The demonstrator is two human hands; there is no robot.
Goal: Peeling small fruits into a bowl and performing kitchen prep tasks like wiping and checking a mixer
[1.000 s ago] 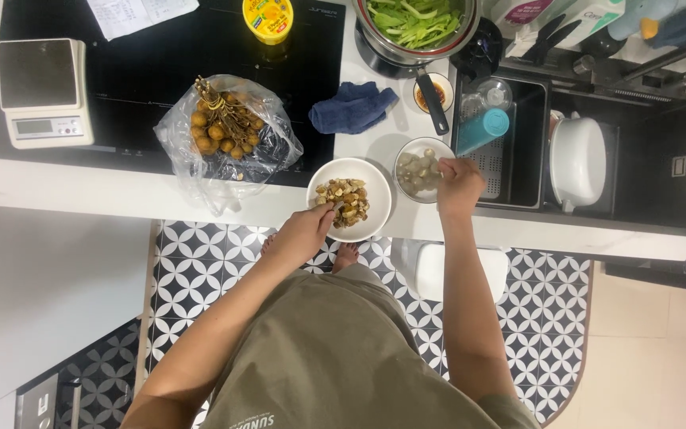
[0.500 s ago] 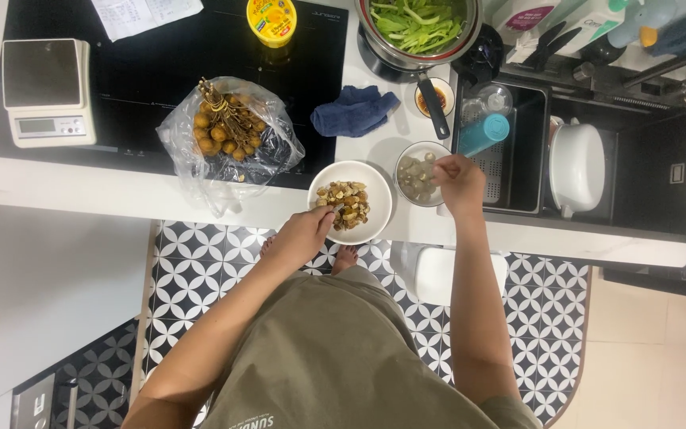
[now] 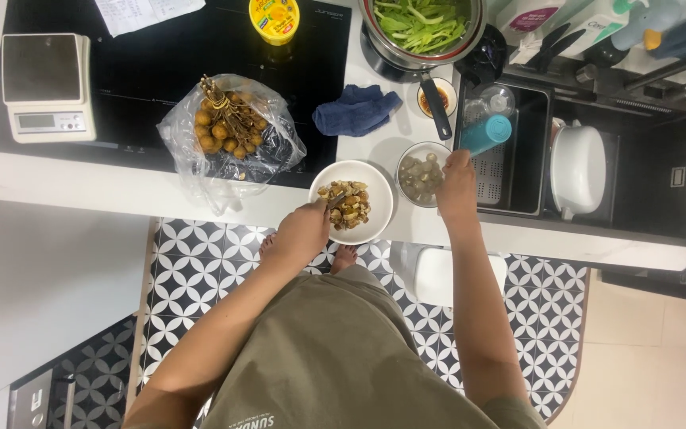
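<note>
**Two bowls at the near edge of a white counter**

Where the white counter [image 3: 121, 187] meets its near edge, the left hand [image 3: 305, 232] rests at the rim of a white bowl [image 3: 378, 189] heaped with brown peels and shells, its fingers curled narrowly together around a small piece; what that piece is cannot be told. Just right of it stands a smaller bowl [image 3: 408, 156] of pale peeled fruit, and the right hand [image 3: 456, 184] sits on that bowl's right rim, fingers bent down and close together; whether they pinch anything is hidden.

Farther back, a black cooktop [image 3: 160, 63] is set into the counter. On it, left of the bowls, lies a clear plastic bag [image 3: 275, 155] opened around a bunch of brown round fruit [image 3: 224, 123] on twigs. At the far left stands a white kitchen scale [image 3: 45, 87]; a yellow lidded tub [image 3: 274, 17] and a sheet of paper [image 3: 144, 9] lie at the far edge. A crumpled blue cloth [image 3: 356, 110] sits beyond the bowls, beside a steel pot [image 3: 422, 28] of green vegetables with a black handle.

To the right a dark sink [image 3: 518, 159] holds a teal bottle [image 3: 486, 133] and a white lidded pot [image 3: 578, 168]. Below the counter the floor carries a black-and-white patterned mat [image 3: 200, 262], with pale tiles to the right; the person's bare toes touch the mat.
</note>
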